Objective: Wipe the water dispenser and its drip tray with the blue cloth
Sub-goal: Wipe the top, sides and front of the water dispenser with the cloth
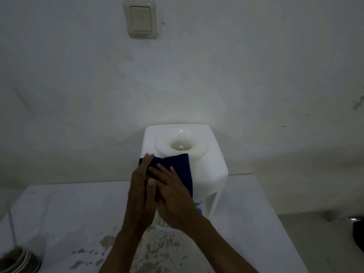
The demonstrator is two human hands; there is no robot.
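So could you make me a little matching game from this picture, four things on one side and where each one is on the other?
Things:
1. blue cloth
2. wall switch
3. water dispenser
4. left hand

Places:
A. high on the wall
B. standing on the white table against the wall
C. draped over the dispenser's front top edge, under both hands
D. at the cloth's left edge, beside the right hand

Pairs: 1-C, 2-A, 3-B, 4-D
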